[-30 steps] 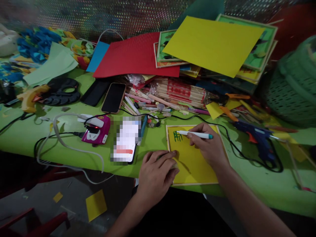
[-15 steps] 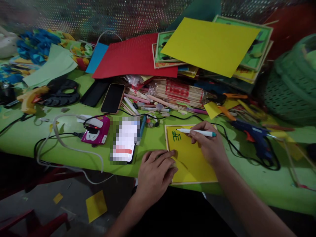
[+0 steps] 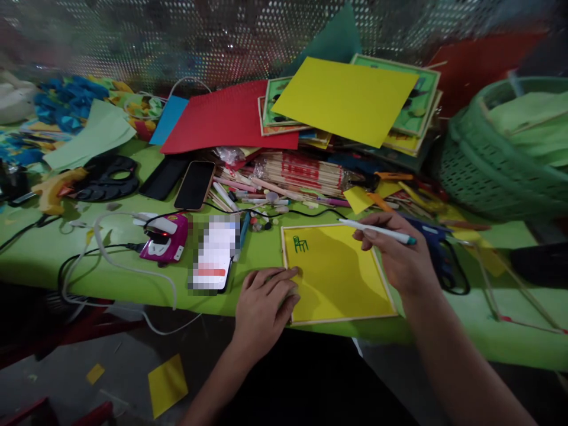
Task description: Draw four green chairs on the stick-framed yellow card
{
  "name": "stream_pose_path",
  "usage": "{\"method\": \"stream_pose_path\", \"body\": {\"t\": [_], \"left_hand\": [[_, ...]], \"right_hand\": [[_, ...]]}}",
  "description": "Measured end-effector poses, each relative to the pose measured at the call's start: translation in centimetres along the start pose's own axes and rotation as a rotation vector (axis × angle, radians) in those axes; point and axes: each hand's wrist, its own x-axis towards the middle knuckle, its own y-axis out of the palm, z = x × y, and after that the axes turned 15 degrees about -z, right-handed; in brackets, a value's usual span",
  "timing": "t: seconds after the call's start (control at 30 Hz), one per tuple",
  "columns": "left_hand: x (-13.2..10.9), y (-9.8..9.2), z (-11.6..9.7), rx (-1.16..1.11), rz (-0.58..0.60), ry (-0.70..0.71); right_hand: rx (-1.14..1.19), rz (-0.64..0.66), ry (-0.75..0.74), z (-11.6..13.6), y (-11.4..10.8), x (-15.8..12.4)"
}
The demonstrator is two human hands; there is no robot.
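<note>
A yellow sheet [image 3: 337, 284] edged with thin wooden strips lies near the table's front edge. Upper left on it is a small green drawing [image 3: 300, 243] that resembles a chair. My right hand [image 3: 402, 251] holds a white marker [image 3: 377, 229] with a teal end, its tip raised above the sheet's upper right part. My left hand [image 3: 266, 305] rests flat over the sheet's left edge, fingers stretched out. Left of that hand lies a lit phone [image 3: 215, 254], its screen blurred out.
Behind the sheet lie wooden sticks [image 3: 306, 171], pens and a dark phone [image 3: 194, 184]. A blue glue gun [image 3: 437, 248] is beyond my right hand, beside a green basket [image 3: 488, 160]. A magenta power socket [image 3: 166, 239] with cables sits at left.
My right hand has lifted the marker away from the green drawing and moved right. My left hand stays on the sheet's left edge. The camera view has shifted slightly.
</note>
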Motion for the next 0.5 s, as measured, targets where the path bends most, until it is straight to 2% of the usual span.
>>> {"method": "stream_pose_path", "body": {"t": [0.17, 0.3, 0.5], "left_hand": [[0.3, -0.2, -0.4, 0.022, 0.012, 0.027], [0.6, -0.4, -1.1, 0.038, 0.031, 0.042], [2.4, 0.0, -1.6, 0.05, -0.032, 0.127]], "right_hand": [[0.003, 0.027, 0.058, -1.5, -1.5, 1.6], [0.019, 0.094, 0.089, -2.8, -1.2, 1.8], [-0.067, 0.128, 0.069, -3.3, -1.2, 1.6]]}}
